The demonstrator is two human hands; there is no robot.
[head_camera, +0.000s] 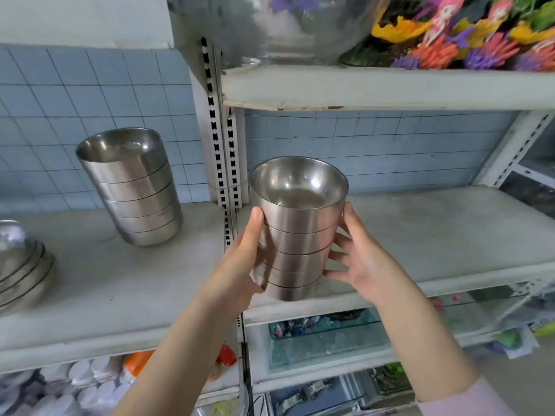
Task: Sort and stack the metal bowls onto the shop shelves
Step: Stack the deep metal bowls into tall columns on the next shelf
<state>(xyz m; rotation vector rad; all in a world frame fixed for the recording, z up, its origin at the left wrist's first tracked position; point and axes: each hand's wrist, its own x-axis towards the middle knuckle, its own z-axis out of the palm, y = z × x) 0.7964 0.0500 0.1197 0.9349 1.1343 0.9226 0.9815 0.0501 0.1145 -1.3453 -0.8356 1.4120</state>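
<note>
Now held: a stack [295,244] of about five nested steel bowls, upright and mouth up, at the front edge of the right-bay shelf [435,235]. I cannot tell whether its base touches the board or hangs just above it.
Grip, left hand [240,265]: curled round the stack's left wall, thumb lying up toward the top bowl, fingers hidden behind.
Grip, right hand [363,265]: clasps the right wall, thumb beside the top bowl, fingers spread with their tips on the lower bowls.
Step in hand: probably setting the stack down in this bay and sliding it back.
Doing it well: hold both hands level so the nest sits straight. Land the base flat, then push low on the stack rather than at the rim, since a tall narrow nest should tip easily.
Clearance: the post [222,145] stands just left of the stack, and the upper shelf [390,88] is well above the rim.
Sorting: a second stack [135,193] of similar bowls stands in the left bay, well apart. Wider tilted bowls [21,265] lie at the far left.
Risk: smooth steel may slip if squeezed unevenly.
</note>
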